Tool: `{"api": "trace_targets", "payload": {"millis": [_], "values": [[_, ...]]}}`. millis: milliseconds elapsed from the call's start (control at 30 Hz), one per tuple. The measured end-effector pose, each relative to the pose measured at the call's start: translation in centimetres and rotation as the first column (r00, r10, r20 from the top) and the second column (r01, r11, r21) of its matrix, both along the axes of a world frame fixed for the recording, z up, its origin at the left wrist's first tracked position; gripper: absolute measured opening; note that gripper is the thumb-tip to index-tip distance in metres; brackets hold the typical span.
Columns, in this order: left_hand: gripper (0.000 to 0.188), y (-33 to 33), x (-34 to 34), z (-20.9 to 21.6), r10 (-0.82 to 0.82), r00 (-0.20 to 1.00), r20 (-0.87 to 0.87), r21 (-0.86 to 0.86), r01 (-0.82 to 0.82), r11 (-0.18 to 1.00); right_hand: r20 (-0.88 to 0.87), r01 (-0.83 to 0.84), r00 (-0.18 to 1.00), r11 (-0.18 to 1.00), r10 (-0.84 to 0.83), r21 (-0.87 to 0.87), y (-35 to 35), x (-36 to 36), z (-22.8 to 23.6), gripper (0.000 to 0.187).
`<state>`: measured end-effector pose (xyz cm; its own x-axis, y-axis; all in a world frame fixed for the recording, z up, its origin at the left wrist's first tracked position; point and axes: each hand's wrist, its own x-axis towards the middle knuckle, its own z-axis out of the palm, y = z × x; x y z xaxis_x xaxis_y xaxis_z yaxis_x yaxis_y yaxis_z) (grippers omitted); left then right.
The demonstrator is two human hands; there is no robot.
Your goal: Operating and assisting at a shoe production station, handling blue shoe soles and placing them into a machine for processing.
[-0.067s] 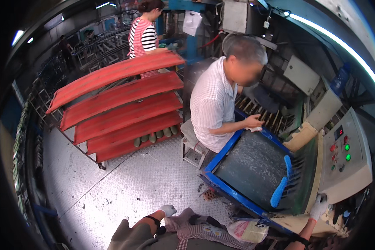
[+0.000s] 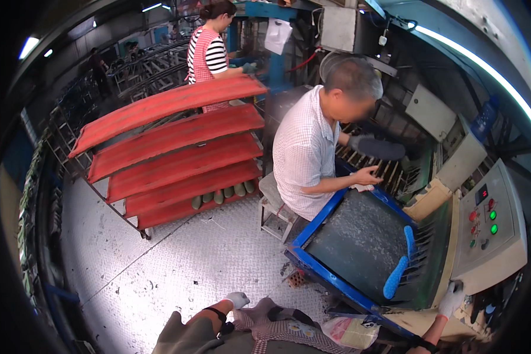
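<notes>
My left hand [image 2: 238, 300], in a white glove, is held low before my checked apron [image 2: 277, 324] with its fingers curled in; nothing shows in it. On the right, my right hand [image 2: 452, 300], in a white glove with dark fingertips, is at the beige machine edge just below the grey control box [image 2: 492, 218]. Its fingers look bent together, and what they grip, if anything, is hidden. Two blue sole-shaped pieces [image 2: 396, 277] lie along the right side of the dark, blue-framed conveyor bed [image 2: 354, 236], apart from both hands.
A seated co-worker [image 2: 307, 147] bends over the bed's far end, a dark oval pad [image 2: 382, 147] at one hand. A rack with red shelves [image 2: 183, 168] stands left, with several green soles [image 2: 218, 196] low on it. Another person [image 2: 205, 53] stands behind it. A stool [image 2: 277, 206] is beside the bed.
The co-worker's dark oval pad has shifted and now shows more clearly over the metal rods. The whole view has shifted slightly. My hands and the blue pieces keep their places.
</notes>
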<state>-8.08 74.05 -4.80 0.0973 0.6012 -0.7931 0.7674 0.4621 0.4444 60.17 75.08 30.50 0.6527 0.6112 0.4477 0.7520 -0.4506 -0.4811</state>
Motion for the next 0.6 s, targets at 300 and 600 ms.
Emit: {"api": "trace_targets", "payload": {"millis": [300, 600], "values": [[0.051, 1.1, -0.5, 1.7, -0.09, 0.996, -0.029, 0.104, 0.093, 0.99, 0.093, -0.01, 0.996, 0.999, 0.014, -0.048, 0.2, 2.9, -1.9, 0.027], [0.049, -0.9, -0.8, 0.8, -0.038, 0.999, -0.023, 0.11, 0.04, 0.993, 0.04, -0.041, 0.998, 0.997, 0.043, -0.061, -0.5, 7.0, -3.6, 0.035]]}}
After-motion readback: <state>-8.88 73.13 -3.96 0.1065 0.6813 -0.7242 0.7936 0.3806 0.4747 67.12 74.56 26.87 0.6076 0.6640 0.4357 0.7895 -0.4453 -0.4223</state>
